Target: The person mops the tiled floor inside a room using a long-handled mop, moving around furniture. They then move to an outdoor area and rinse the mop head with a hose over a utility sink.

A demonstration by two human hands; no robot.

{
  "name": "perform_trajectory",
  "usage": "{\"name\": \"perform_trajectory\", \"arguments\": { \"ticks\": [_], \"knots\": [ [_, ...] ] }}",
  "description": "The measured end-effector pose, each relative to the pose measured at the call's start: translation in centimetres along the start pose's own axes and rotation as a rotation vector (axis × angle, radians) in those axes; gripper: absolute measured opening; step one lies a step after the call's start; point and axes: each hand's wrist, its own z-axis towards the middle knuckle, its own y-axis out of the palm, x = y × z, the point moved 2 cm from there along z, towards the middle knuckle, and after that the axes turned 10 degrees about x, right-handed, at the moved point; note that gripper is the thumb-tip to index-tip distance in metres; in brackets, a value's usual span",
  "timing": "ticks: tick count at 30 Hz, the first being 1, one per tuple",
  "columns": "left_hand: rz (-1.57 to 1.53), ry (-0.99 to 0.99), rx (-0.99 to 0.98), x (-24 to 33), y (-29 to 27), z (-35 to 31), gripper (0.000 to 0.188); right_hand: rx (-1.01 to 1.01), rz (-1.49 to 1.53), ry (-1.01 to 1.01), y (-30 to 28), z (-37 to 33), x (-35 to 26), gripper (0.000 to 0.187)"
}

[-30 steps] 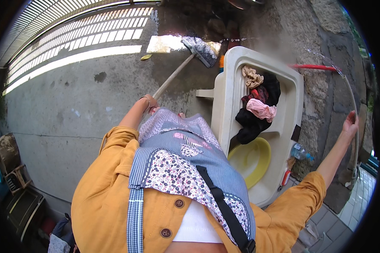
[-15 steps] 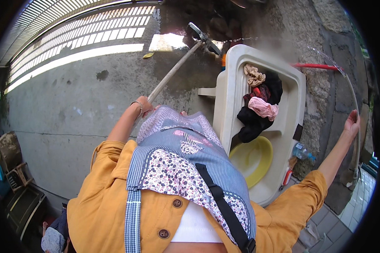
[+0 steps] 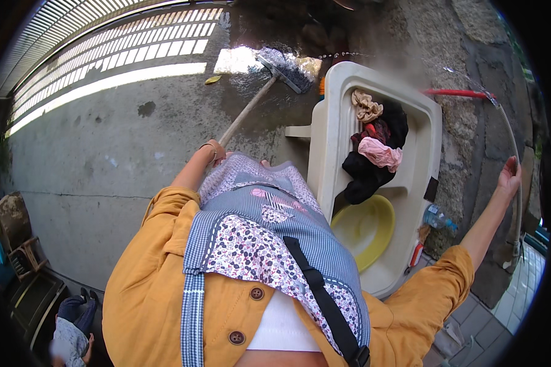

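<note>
My left hand (image 3: 214, 153) is closed around the wooden handle of a long-handled floor broom (image 3: 248, 112). Its wide crosswise head rests on the wet concrete, with water splashing beside it; I cannot make out bristles. Out to the right, my right hand (image 3: 509, 176) is closed on a thin grey hose (image 3: 512, 131). Water sprays from the hose's far end toward the far left, past a red rod-like piece (image 3: 459, 92). Between my arms stands a cream plastic washtub (image 3: 319, 147) holding black, red and beige clothes, a pink cloth (image 3: 381, 153) and a yellow basin (image 3: 382, 238).
A stone ledge (image 3: 459, 140) runs along the tub's right side, with a clear plastic bottle (image 3: 438, 218) near its edge. Slatted light falls on the concrete floor (image 3: 92, 159). Another person (image 3: 73, 336) is at the lower left, near dark furniture (image 3: 33, 306).
The broom head has come nearer and a little left, and splashing now shows around it. My left hand shifted slightly right. The other person's legs have come into view. My right hand barely moved.
</note>
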Motion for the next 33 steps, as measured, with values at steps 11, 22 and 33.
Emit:
{"name": "perform_trajectory", "arguments": {
  "ticks": [11, 22, 33],
  "knots": [
    [0.094, -0.07, -0.037, -0.7, 0.3, 0.7, 0.029, -0.016, 0.003, -0.006, 0.5, 0.0, -0.4, 0.015],
    [0.217, -0.015, -0.038, -1.0, 0.7, 1.6, 0.034, -0.034, -0.007, -0.003, 0.2, 0.6, -0.2, 0.016],
    [0.105, 0.066, -0.016, -0.4, 0.4, 0.1, 0.018, -0.002, -0.045, -0.021, -0.7, -0.5, 0.6, 0.016]
  ]
}}
